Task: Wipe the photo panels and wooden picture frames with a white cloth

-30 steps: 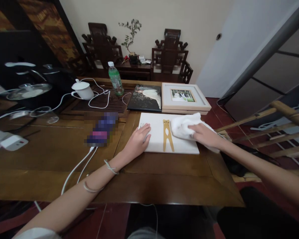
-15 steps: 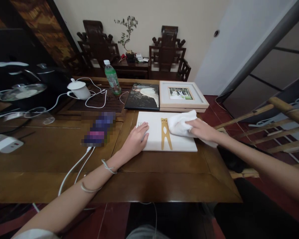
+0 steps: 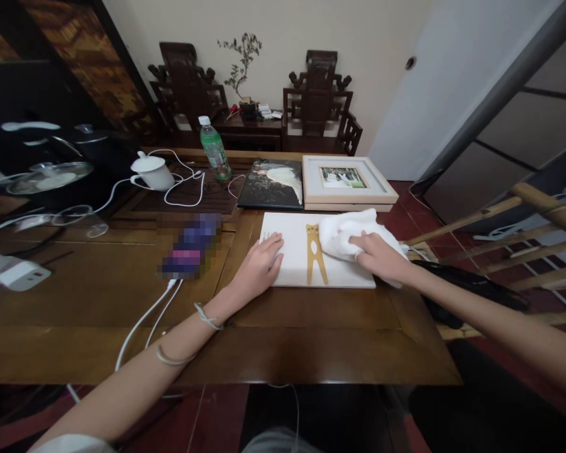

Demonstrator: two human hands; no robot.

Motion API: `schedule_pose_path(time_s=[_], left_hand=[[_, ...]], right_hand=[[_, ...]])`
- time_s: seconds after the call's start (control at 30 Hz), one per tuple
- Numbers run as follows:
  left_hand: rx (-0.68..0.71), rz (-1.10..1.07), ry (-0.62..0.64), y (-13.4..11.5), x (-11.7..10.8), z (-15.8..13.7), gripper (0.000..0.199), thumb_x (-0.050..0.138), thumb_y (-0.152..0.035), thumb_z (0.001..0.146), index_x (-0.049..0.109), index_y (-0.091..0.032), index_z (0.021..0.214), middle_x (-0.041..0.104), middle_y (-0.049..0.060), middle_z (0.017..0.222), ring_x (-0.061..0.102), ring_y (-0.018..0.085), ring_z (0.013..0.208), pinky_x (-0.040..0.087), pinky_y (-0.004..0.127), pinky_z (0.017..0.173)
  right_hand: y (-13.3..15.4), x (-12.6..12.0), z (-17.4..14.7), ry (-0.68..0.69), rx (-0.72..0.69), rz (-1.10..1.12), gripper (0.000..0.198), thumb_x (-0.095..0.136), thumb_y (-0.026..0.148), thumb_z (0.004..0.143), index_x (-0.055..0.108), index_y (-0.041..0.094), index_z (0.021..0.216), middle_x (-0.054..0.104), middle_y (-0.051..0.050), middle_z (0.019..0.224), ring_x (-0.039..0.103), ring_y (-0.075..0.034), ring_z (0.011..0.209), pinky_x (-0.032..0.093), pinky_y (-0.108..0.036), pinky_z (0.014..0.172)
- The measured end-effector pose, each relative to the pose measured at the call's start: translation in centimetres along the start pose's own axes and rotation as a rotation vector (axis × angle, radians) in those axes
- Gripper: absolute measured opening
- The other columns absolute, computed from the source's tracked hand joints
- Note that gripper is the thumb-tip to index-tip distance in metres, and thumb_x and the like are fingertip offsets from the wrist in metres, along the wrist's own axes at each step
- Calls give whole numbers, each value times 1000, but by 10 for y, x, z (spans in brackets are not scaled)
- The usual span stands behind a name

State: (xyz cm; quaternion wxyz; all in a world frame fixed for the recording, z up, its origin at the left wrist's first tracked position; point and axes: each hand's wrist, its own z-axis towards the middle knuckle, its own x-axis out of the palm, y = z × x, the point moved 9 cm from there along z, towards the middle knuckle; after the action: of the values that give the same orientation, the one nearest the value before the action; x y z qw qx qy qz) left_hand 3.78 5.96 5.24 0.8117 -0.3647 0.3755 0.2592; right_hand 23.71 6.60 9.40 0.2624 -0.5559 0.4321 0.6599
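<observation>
A thin white board or book (image 3: 293,242) with a tan long-legged cat figure lies flat near the table's front edge; which of the two it is I cannot tell. My left hand (image 3: 260,261) rests flat on its left side, fingers stretched out. Bunched on the right part of the white surface is a white cloth (image 3: 338,234). My right hand (image 3: 381,255) grips this cloth from above, and folds of it hide some of the surface beneath and the fingertips.
Behind stand a black picture panel (image 3: 273,182) and stacked light wooden frames (image 3: 382,182). Leftward are a green bottle (image 3: 216,151), a lidded white cup (image 3: 151,171), a blurred-out phone (image 3: 191,245) with white cables and a glass-lidded pan (image 3: 51,182). A wooden rack (image 3: 542,204) stands right.
My right hand has shifted slightly on the cloth, which now looks more spread toward the right. My left hand stays in place on the white surface. The view has moved a little.
</observation>
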Motion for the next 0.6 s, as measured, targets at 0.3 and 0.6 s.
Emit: schedule_pose_path(time_s=[0.3, 0.6], left_hand=[[5, 10, 4, 0, 2, 0, 35, 43, -15, 90, 54, -9, 122, 54, 19, 134, 46, 28, 130, 38, 55, 106], [2, 6, 9, 1, 2, 0, 34, 44, -16, 90, 54, -11, 122, 54, 18, 134, 46, 28, 130, 38, 55, 105]], right_hand=[[50, 4, -84, 176, 25, 88, 27, 38, 6, 65, 56, 22, 77, 64, -3, 75, 60, -24, 84, 37, -39, 91], [-3, -9, -15, 107, 83, 85, 15, 40, 15, 68, 54, 20, 68, 63, -6, 75, 56, -23, 81, 40, -33, 75]])
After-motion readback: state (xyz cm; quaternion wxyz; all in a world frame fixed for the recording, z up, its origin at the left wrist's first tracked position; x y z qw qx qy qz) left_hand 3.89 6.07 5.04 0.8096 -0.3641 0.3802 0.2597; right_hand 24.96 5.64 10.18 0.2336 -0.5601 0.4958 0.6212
